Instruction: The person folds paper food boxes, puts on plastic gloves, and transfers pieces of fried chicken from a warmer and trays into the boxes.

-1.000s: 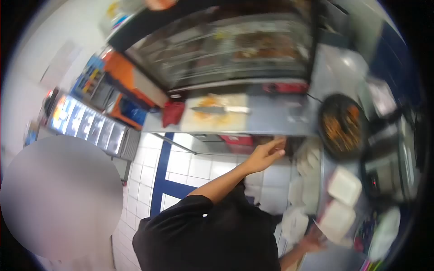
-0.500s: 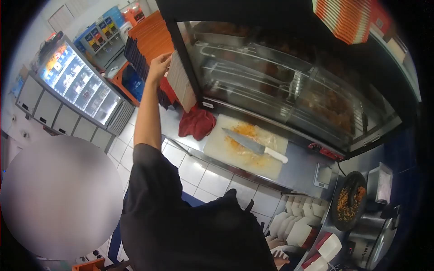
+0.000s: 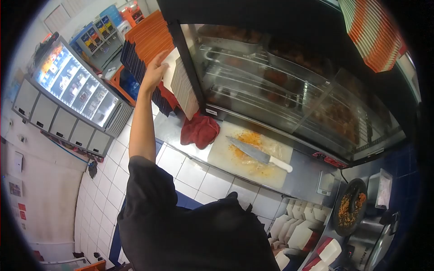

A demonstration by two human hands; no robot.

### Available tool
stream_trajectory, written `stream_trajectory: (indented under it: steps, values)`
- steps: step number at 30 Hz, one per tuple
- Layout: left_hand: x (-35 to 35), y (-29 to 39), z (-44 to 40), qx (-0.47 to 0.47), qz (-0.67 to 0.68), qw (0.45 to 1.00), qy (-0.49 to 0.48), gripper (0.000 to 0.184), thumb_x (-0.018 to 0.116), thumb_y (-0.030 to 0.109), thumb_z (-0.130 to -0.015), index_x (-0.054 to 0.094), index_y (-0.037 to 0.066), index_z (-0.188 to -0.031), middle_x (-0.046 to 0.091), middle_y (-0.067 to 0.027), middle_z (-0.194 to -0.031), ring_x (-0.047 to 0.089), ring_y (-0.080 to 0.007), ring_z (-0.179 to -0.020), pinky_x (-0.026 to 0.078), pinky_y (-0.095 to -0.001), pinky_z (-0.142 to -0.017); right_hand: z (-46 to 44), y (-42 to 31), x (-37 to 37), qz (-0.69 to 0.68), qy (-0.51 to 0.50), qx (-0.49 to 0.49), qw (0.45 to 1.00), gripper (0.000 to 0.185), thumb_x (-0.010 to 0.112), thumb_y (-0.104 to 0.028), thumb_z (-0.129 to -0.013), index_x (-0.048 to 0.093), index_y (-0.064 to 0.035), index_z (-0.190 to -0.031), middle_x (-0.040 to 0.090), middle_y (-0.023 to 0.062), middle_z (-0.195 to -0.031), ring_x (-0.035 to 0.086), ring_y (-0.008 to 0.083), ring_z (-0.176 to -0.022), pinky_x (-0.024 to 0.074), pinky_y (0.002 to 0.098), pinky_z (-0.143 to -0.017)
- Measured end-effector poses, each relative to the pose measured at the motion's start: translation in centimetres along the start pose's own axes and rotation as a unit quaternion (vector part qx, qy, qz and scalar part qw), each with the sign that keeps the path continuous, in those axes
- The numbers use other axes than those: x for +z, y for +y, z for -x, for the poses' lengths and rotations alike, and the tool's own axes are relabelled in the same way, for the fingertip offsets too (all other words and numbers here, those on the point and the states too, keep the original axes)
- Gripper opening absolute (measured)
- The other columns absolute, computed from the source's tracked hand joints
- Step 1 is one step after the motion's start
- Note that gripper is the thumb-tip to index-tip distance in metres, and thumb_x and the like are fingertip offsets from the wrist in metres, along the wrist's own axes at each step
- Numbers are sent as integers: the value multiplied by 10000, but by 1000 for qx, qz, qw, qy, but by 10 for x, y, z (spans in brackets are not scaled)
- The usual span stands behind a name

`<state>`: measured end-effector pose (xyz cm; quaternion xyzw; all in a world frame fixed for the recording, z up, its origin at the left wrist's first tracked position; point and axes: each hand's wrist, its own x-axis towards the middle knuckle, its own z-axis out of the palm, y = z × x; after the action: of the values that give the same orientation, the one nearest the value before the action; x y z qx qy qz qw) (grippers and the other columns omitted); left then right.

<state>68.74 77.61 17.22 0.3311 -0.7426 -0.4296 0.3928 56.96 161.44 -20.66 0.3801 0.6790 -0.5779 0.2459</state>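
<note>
My left hand (image 3: pixel 155 72), at the end of an outstretched bare forearm, pinches the edge of a white flat sheet (image 3: pixel 170 67), which looks like card or paper. It stands against a stack of pale flat cardboard (image 3: pixel 186 88) beside the glass display case. Just left of the hand rises a tall stack of flat orange and black pieces (image 3: pixel 147 38). Below lies a crumpled red cloth (image 3: pixel 200 131). A knife with a white handle (image 3: pixel 255 151) rests on a stained cutting board (image 3: pixel 217 151). My right hand is out of view.
The display case (image 3: pixel 271 77) with food on racks fills the upper right. White takeaway boxes (image 3: pixel 300 237) stand at lower right, near a dark bowl of crumbs (image 3: pixel 349 207), a scale (image 3: pixel 325 183) and a metal pot (image 3: pixel 364 244). A lit drinks fridge (image 3: pixel 79 86) stands far left.
My left hand has drawn slightly left and down, and more of the white sheet shows apart from the stack. The fingers of my right hand near the boxes have left view. The camera has shifted.
</note>
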Motion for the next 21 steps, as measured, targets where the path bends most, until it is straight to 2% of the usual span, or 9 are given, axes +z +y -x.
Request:
stream_trajectory:
  steps: [2, 4, 5, 7, 8, 10, 14, 18, 21]
  values:
    - [3, 5, -3, 10, -18, 1000, -13, 398, 625, 230, -961, 631, 44, -1313, 634, -25, -869, 596, -97, -719, 474, -279, -618, -1, 6, 0, 14, -4, 6, 1000, 801, 335, -688, -984, 394, -48, -1461, 599, 246, -1298, 583, 362, -1068, 503, 494, -834]
    - [1, 6, -10, -91, -20, 994, -58, 382, 626, 312, -977, 690, 4, -1194, 641, -34, -822, 598, -106, -688, 472, -290, -603, -1, 10, 0, 28, -8, 10, 1000, 807, 336, -692, -982, 403, -42, -1455, 604, 245, -1290, 592, 357, -1050, 511, 489, -816]
    - [1, 5, -10, -93, -21, 994, -60, 382, 626, 312, -977, 690, 4, -1194, 641, -34, -822, 598, -106, -688, 472, -290, -603, -2, 12, 0, 35, -10, 12, 999, 810, 337, -695, -981, 407, -40, -1452, 606, 245, -1286, 596, 354, -1041, 515, 486, -806]
    - [6, 26, -5, -117, -101, 983, -96, 462, 621, 410, -987, 730, -30, -1073, 674, -69, -834, 625, -123, -719, 488, -287, -625, -4, 17, -2, 51, -17, 13, 998, 816, 338, -699, -978, 416, -34, -1446, 612, 244, -1278, 604, 349, -1023, 523, 481, -788]
    - [2, 18, -9, -117, -101, 983, -97, 462, 621, 410, -987, 730, -30, -1073, 674, -69, -834, 625, -123, -719, 488, -287, -625, -5, 20, -3, 53, -18, 13, 998, 820, 338, -701, -977, 421, -31, -1443, 614, 243, -1273, 608, 347, -1013, 527, 478, -779]
    - [-5, 2, -23, -115, -80, 979, -147, 540, 623, 470, -982, 735, -55, -1045, 709, -116, -914, 674, -169, -790, 532, -313, -703, -5, 24, -4, 61, -19, 15, 998, 826, 339, -705, -975, 430, -26, -1437, 619, 242, -1265, 616, 342, -995, 535, 473, -760]
    - [4, 12, -17, -127, -44, 983, -128, 520, 635, 453, -979, 732, -51, -1066, 719, -131, -958, 691, -203, -840, 533, -315, -742, -6, 36, -9, 70, -21, 20, 997, 840, 341, -713, -971, 448, -15, -1425, 630, 241, -1249, 632, 332, -959, 551, 462, -723]
    - [1, -11, -23, -129, 21, 984, -117, 490, 654, 415, -972, 725, -51, -1104, 722, -125, -979, 692, -206, -852, 533, -318, -759, -6, 48, -16, 87, -27, 28, 995, 854, 343, -722, -966, 466, -4, -1413, 640, 239, -1233, 649, 322, -923, 567, 452, -686]
    - [3, -11, -19, -89, 7, 994, -68, 478, 676, 373, -958, 702, -47, -1185, 723, -137, -1037, 695, -214, -894, 534, -326, -811, -8, 54, -19, 98, -32, 28, 994, 865, 345, -728, -963, 480, 4, -1403, 648, 237, -1221, 661, 314, -895, 579, 444, -658]
